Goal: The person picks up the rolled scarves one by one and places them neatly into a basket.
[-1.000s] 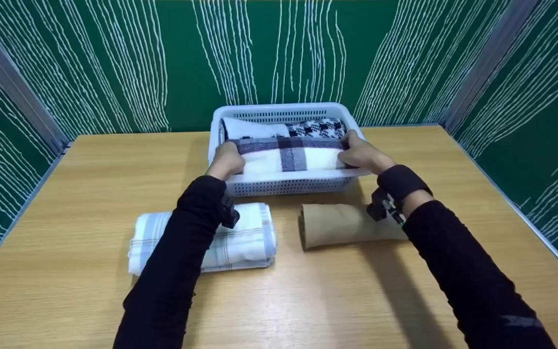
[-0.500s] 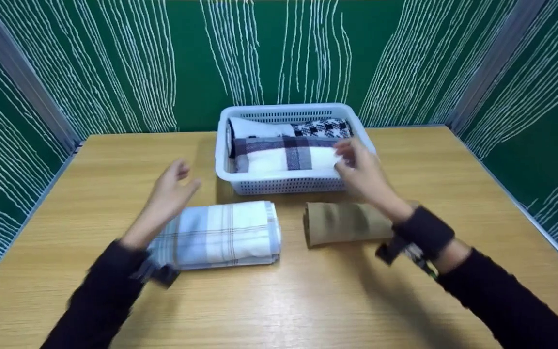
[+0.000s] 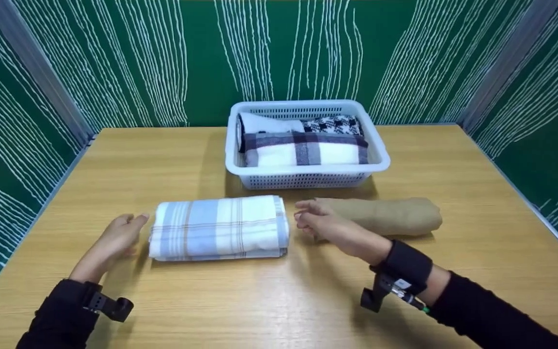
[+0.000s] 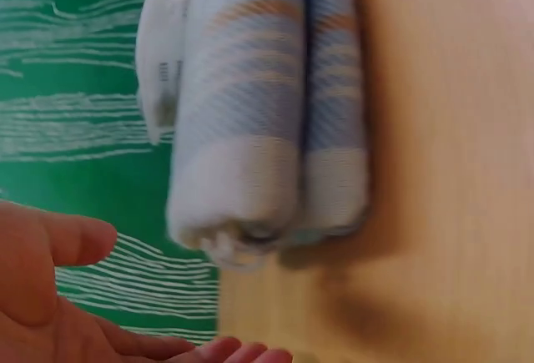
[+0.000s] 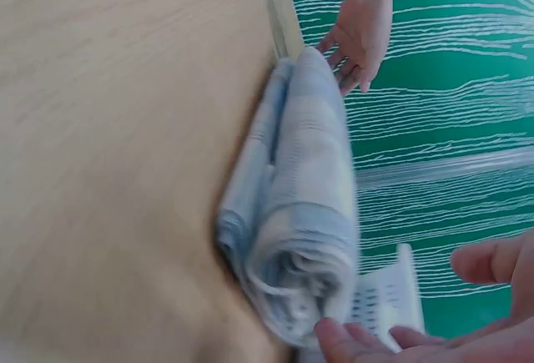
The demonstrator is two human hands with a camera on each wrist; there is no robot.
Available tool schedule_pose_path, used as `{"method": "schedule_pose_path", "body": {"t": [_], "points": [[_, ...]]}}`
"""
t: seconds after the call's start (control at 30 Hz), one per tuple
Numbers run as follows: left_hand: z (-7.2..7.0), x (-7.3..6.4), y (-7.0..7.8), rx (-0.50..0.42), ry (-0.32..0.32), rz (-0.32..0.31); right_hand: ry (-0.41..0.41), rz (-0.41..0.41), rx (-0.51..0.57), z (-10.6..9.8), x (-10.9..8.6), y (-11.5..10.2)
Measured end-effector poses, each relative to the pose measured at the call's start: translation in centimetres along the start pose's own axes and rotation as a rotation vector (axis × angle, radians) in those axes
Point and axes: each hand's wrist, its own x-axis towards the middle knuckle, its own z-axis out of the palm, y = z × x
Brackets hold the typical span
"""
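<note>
A folded blue-and-white checked cloth (image 3: 218, 228) lies on the table, its layers rolled up at the end, as the right wrist view shows. Just off its left end is my left hand (image 3: 116, 240), fingers loosely extended and holding nothing; the left wrist view shows a gap between that hand (image 4: 50, 288) and the cloth (image 4: 242, 113). My right hand (image 3: 337, 230) hovers near the cloth's right end, thumb and fingers apart, with nothing in it. Partly behind this hand lies a rolled tan cloth (image 3: 390, 216).
Behind both cloths stands a white plastic basket (image 3: 308, 170). In it lie a rolled plaid cloth (image 3: 286, 151) and a black-and-white patterned cloth (image 3: 332, 125). Green panels (image 3: 206, 63) with white lines border the wooden table (image 3: 162, 155) at the back and sides.
Both hands have let go of the plaid cloth in the basket and come back toward me. The left moved out to the checked cloth's left end, the right down to its right end.
</note>
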Motion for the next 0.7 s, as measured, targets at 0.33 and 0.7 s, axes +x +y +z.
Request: {"method": "schedule_pose_path", "body": {"t": [0.33, 0.7], "points": [[1.3, 1.9, -0.9, -0.287, -0.136, -0.002, 0.000, 0.131, 0.216, 1.8, 2.3, 2.3], [1.4, 2.2, -0.4, -0.388, -0.264, -0.023, -0.012, 0.170, 0.265, 2.3, 3.3, 2.7]]}}
